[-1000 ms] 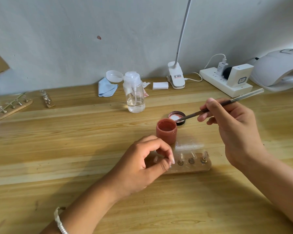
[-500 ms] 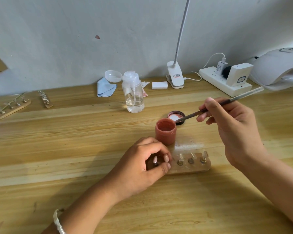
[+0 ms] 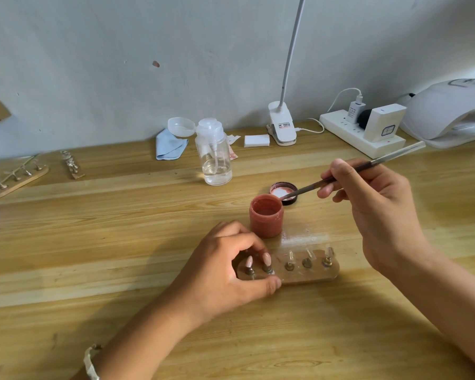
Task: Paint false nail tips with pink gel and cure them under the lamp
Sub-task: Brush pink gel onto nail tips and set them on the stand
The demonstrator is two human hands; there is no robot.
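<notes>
A small wooden nail stand (image 3: 310,274) lies on the table and carries several pegs. Two pink-painted tips (image 3: 258,260) stand at its left end; the other tips look clear. My left hand (image 3: 225,272) grips the stand's left end, thumb on the near edge and fingers curled over the far edge. Just behind the stand sits an open pink gel jar (image 3: 266,216), with its lid (image 3: 284,191) lying to the right behind it. My right hand (image 3: 379,212) pinches a thin brush (image 3: 348,174), whose tip sits at the jar's right rim. A white curing lamp (image 3: 450,111) stands far right.
A clear pump bottle (image 3: 214,160), a blue cloth (image 3: 169,146), a white pad (image 3: 257,140) and a clip lamp (image 3: 281,124) line the wall. A power strip (image 3: 359,134) with plugs sits back right. Two more nail stands (image 3: 17,178) lie at far left.
My left hand's fingers have drawn back from over the stand's left pegs, uncovering the two pink tips. The brush tip has stayed at the jar's rim.
</notes>
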